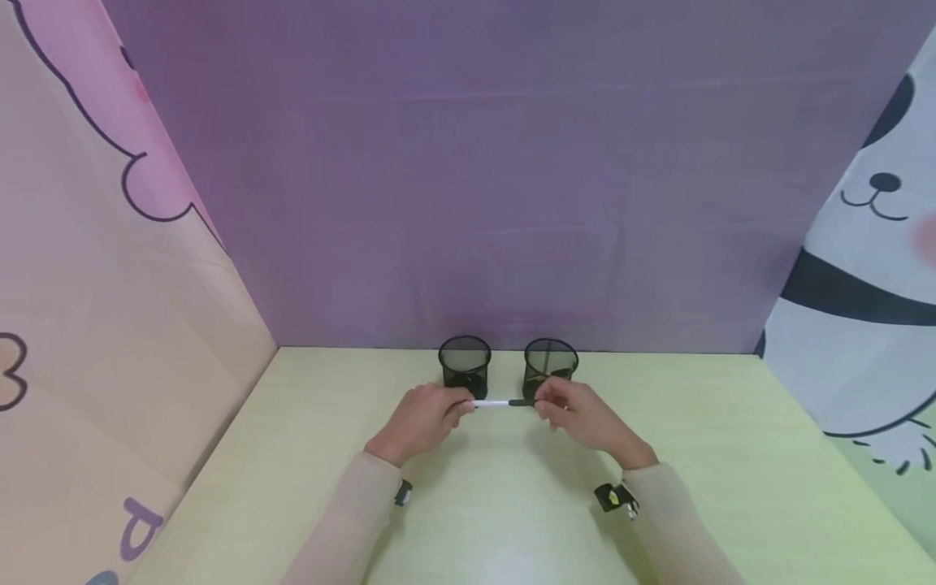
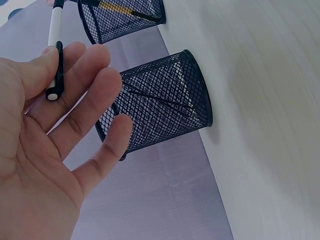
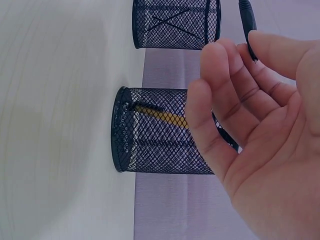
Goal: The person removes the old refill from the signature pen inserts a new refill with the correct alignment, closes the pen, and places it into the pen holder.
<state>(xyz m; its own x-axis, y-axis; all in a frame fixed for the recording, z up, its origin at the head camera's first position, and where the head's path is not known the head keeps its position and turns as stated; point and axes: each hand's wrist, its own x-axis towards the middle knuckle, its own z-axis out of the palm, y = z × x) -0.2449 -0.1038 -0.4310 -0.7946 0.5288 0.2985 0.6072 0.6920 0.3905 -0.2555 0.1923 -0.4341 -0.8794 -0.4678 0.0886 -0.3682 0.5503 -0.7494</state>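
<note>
A white pen with a black grip section lies level between both hands. My left hand pinches its clip end with thumb and index finger; in the left wrist view the black clip shows beside the thumb. Thumb and fingertips of my right hand pinch the black writing end, whose tip pokes out past the thumb. Just behind the hands stand two black mesh pen holders, a left one and a right one. A yellow and black pen or pencil leans inside the right holder.
Both holders stand upright near the back edge of the pale wooden table, close to a purple backdrop. Printed cloth panels border the left and right sides, the right one with a panda.
</note>
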